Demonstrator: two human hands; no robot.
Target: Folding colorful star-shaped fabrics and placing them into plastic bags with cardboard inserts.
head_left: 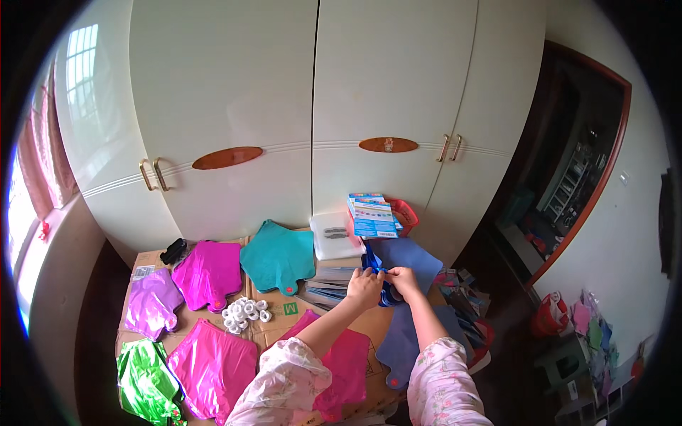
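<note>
- Your left hand has its fingers closed on a shiny blue piece, mostly behind your knuckles.
- Your right hand pinches that same piece between thumb and fingertips, just beside the left.
- The blue piece sits between your hands, toward the far right of the cardboard; its exact shape is hidden.
- With both hands on it, this piece looks unfinished.
- Just left of your hands lies a fanned stack of greyish sheets, apparently a supply with plenty left.
- Beyond it are clear plastic bags, blue-and-white boxes and a red basket.
- Farther left, flat star-like shapes lie spread out: teal, magenta, lilac, pink and green. You can't tell from here whether they are done or waiting.
- Among them, white rolls sit in a heap, untouched by either hand.
</note>
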